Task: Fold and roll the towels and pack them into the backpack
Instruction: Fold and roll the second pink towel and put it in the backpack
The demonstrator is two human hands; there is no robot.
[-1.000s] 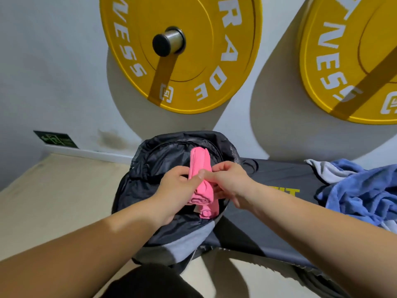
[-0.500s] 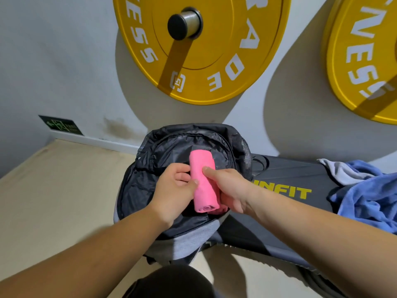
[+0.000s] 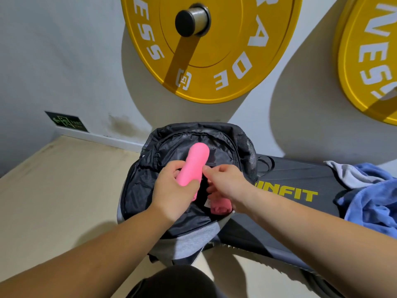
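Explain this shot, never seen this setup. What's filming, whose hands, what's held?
No robot here: a person wears one wide-angle camera on the head, looking down at their own bare hands, so there is one view only. The left hand grips a pink rolled towel over the open black backpack, next to a black gym bench. The right hand has a fingertip at the roll; more pink cloth shows below it inside the bag, and I can't tell whether it holds that. A blue towel and a grey towel lie loose on the bench. Yellow weight plates hang on the wall.
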